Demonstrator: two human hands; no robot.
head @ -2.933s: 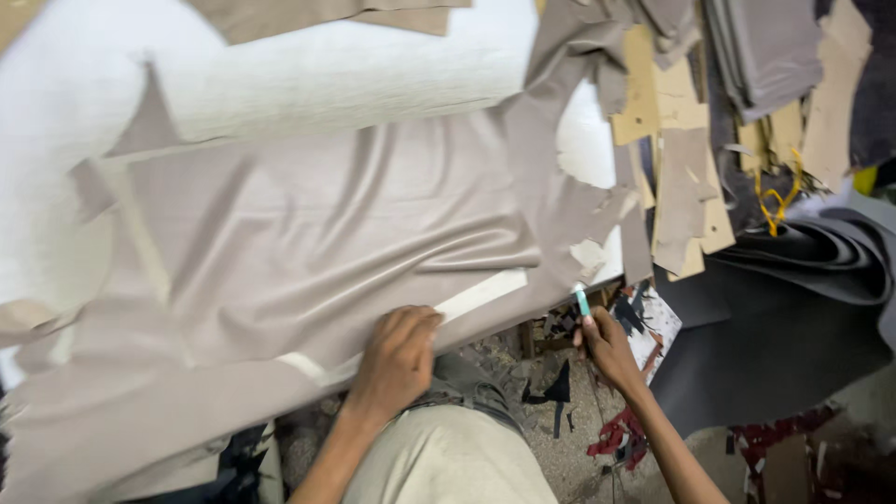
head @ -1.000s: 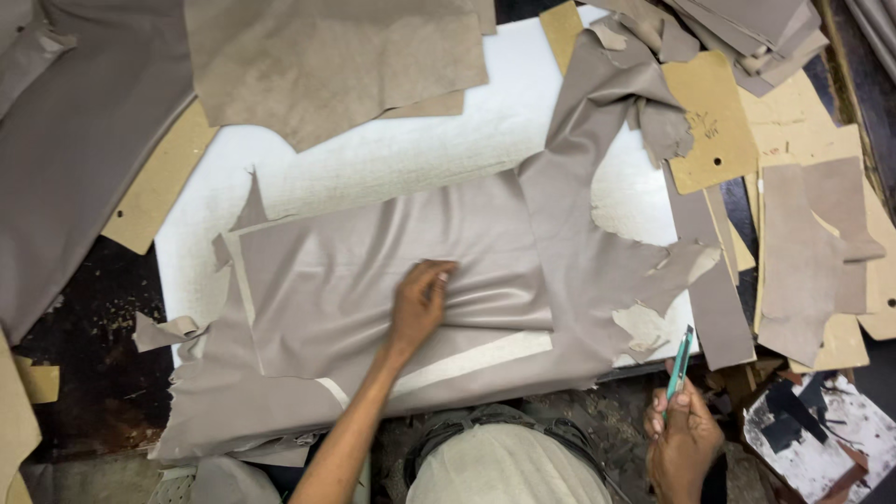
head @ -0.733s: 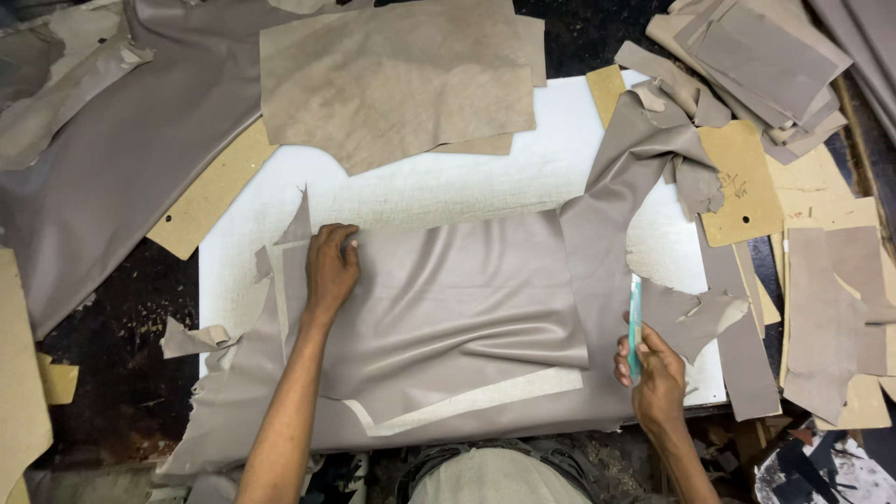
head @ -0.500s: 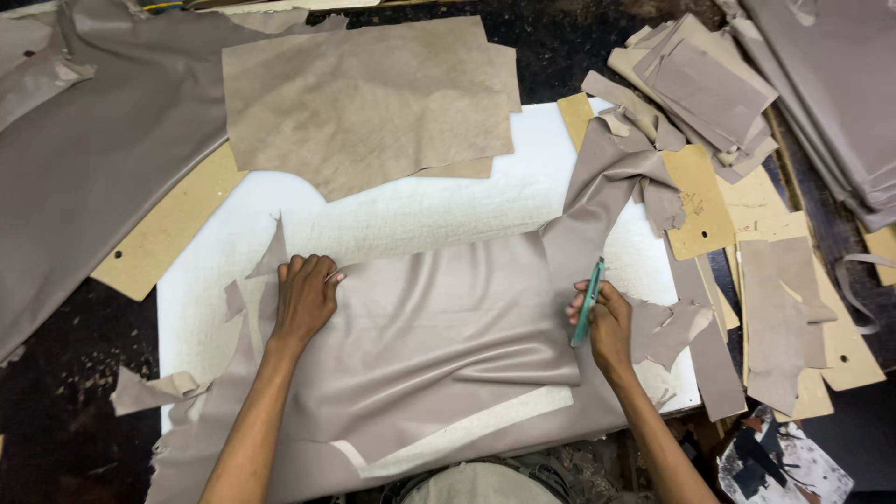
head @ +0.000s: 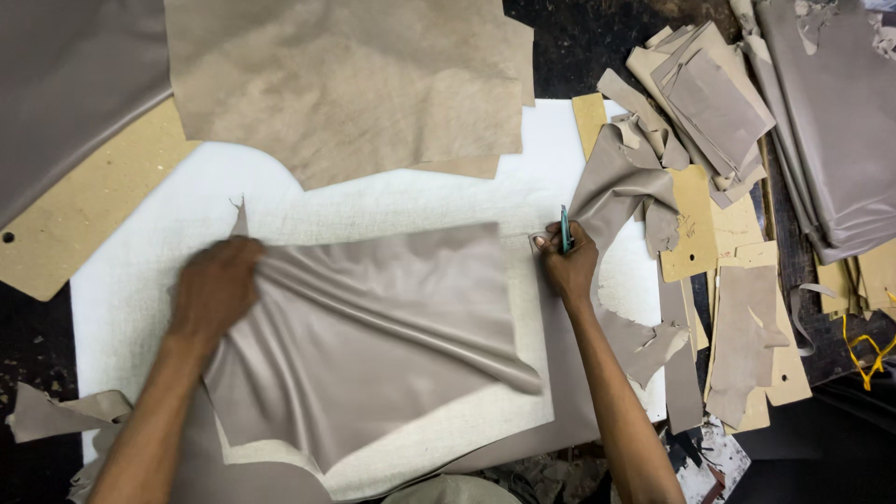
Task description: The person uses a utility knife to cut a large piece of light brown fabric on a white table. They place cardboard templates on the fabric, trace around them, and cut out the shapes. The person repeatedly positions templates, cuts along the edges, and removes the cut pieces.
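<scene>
smooth taupe leather sheet (head: 373, 327), creased

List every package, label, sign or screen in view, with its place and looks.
None in view: only taupe leather sheet on the white cutting board, tan cardboard templates at right, some with faint pen marks.

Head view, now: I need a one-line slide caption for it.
Left hand gathers a taupe leather sheet on a white cutting board while the right hand grips a teal pen.
</scene>
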